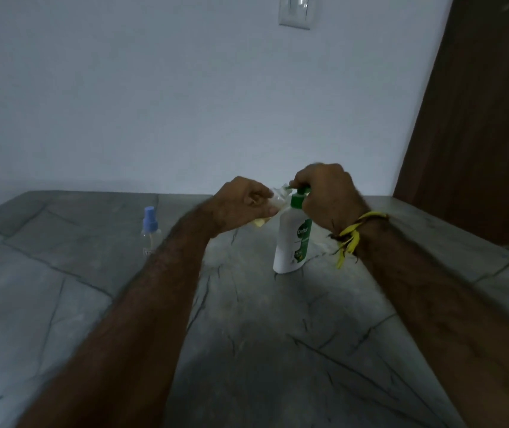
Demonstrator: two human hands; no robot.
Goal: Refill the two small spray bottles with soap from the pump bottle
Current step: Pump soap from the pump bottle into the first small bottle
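Note:
A white pump bottle [290, 242] with a green label and green pump head stands upright on the grey stone counter [247, 319]. My right hand [327, 196] is curled over its pump head from above. My left hand [240, 205] grips a small clear spray bottle [273, 200] without its cap, tilted, its mouth held up to the pump's nozzle; yellowish liquid shows at its lower end. A second small clear spray bottle [151, 231] with a blue cap stands upright on the counter to the left, apart from both hands.
A pale wall rises just behind the counter, with a white switch plate [296, 10] high up. A brown wooden door or panel [478, 118] fills the right side. Counter surface stretches toward me between my forearms.

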